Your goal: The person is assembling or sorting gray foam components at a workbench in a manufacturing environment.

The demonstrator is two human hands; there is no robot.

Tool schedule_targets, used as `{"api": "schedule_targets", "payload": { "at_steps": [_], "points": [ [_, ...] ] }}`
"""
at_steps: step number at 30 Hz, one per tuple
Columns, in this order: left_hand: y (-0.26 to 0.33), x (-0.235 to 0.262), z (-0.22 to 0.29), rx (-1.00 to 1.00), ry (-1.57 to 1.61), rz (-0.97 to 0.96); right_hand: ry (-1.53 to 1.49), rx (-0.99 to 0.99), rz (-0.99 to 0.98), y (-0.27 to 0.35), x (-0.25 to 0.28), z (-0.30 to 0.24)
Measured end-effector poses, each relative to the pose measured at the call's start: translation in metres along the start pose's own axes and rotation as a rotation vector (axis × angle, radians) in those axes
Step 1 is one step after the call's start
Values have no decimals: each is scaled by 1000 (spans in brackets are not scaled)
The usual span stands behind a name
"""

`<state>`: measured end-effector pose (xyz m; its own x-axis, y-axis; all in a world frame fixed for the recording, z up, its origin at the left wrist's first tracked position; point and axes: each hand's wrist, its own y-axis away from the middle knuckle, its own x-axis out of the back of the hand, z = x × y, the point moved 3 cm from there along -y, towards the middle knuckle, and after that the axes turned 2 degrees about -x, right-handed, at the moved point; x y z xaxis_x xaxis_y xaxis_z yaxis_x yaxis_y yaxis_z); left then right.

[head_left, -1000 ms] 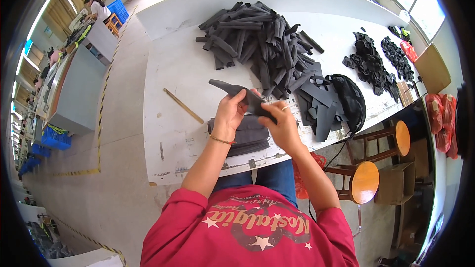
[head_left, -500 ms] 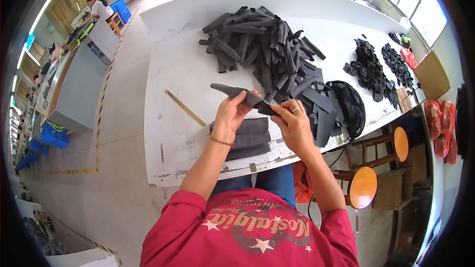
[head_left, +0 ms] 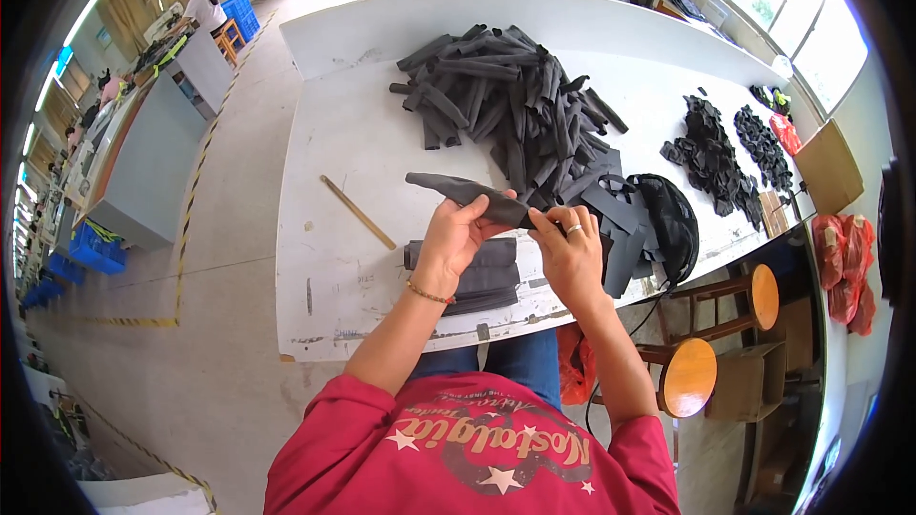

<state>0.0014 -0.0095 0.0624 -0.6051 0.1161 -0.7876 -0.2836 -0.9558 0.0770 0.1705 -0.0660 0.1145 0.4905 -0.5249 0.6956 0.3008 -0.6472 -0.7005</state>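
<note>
Both hands hold one dark grey tubular sleeve piece (head_left: 447, 188) just above the white table (head_left: 334, 143). My left hand (head_left: 456, 232) grips its middle from below, with the free end sticking out to the left. My right hand (head_left: 570, 250), a ring on one finger, pinches the right end. Directly under the hands lies a small stack of similar dark folded pieces (head_left: 487, 272) near the table's front edge. A big heap of the same dark tubes (head_left: 506, 100) is spread further back.
A thin wooden stick (head_left: 358, 213) lies left of the hands. Flat black cut pieces (head_left: 615, 219) and a black round bag (head_left: 673, 219) sit to the right, smaller black heaps (head_left: 711, 148) beyond. Round wooden stools (head_left: 692, 377) stand at my right. A person (head_left: 200, 5) works at a far bench.
The hands and the dark sleeve stay in nearly the same spot; the fingers of the right hand have shifted a little along the piece's right end.
</note>
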Motion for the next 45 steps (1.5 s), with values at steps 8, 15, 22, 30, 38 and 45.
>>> {"api": "schedule_targets", "payload": {
  "at_steps": [8, 15, 22, 30, 38, 45],
  "points": [
    [13, -31, -12, -218, -46, -183, -347, -158, 124, -2, -9, -28],
    [9, -23, -31, -231, -33, -140, -234, -184, 14, 27, -28, -24],
    [14, -12, -9, -255, -38, 19, -281, -171, -98, 29, -19, -25],
    [19, -25, -17, -275, 86, -49, -384, -76, -38, 22, -23, -23],
    [17, -22, 6, -265, 83, 58, -292, -5, -53, 15, -7, -23],
    [20, -24, -23, -197, 143, 33, -401, -22, -62, 5, -23, -33]
  ]
}}
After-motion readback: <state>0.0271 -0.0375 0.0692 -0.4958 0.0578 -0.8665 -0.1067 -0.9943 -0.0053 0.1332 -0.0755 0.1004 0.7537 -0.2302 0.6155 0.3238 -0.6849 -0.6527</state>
